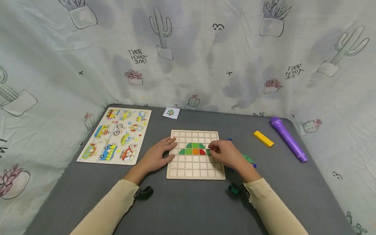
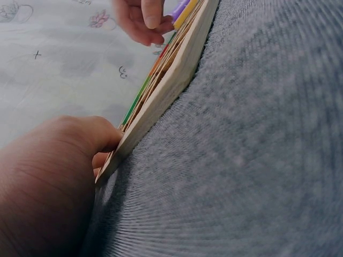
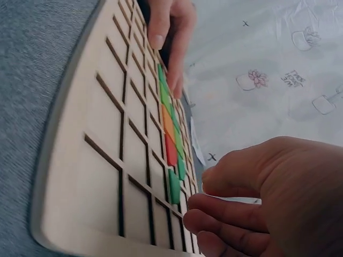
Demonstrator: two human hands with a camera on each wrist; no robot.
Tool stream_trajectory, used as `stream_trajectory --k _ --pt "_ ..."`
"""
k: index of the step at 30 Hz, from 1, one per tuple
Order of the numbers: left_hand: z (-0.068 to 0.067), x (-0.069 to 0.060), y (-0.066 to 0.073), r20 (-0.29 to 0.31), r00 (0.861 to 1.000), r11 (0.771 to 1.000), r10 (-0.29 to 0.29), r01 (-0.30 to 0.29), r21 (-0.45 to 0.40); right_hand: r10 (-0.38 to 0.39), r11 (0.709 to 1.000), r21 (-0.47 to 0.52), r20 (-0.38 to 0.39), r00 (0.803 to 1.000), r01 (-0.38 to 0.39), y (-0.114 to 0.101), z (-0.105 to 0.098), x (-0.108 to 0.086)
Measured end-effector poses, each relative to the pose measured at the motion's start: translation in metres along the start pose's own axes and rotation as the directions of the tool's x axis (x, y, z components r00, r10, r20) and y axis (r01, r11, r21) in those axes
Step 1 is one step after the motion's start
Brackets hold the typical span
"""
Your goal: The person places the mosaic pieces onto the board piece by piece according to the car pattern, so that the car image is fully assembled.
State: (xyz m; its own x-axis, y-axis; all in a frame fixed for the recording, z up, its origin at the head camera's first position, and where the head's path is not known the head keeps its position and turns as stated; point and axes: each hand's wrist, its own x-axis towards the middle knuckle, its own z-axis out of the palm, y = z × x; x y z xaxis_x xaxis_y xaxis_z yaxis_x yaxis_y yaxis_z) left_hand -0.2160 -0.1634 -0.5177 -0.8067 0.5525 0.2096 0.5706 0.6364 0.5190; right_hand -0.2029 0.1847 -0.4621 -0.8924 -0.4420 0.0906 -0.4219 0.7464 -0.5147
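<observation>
A square wooden grid board lies flat on the grey table. Green, orange and red tiles fill two short rows near its middle. My left hand rests at the board's left edge, fingertips and thumb touching the rim. My right hand hovers over the board's right side, fingers loosely bent, close to the green tile at the row's right end. The right wrist view shows a gap between these fingers and that tile, with no piece visible in the hand. Blue and green pieces lie partly hidden behind the right hand.
On the left lies a picture puzzle board with vehicles. A small pattern card sits at the back. To the right are a yellow block and a purple toy microphone. A printed cloth hangs behind the table.
</observation>
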Motion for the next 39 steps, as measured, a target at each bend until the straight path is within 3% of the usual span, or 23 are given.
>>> stream_trajectory --k 29,39 --pt "0.003 -0.002 -0.003 0.003 1.000 1.000 -0.001 0.001 0.002 0.090 0.996 -0.006 -0.110 0.990 -0.091 0.029 -0.055 -0.016" --pt "0.004 -0.001 -0.005 0.007 1.000 1.000 0.005 -0.005 -0.003 0.145 0.987 -0.048 -0.114 0.983 -0.152 0.044 -0.079 -0.036"
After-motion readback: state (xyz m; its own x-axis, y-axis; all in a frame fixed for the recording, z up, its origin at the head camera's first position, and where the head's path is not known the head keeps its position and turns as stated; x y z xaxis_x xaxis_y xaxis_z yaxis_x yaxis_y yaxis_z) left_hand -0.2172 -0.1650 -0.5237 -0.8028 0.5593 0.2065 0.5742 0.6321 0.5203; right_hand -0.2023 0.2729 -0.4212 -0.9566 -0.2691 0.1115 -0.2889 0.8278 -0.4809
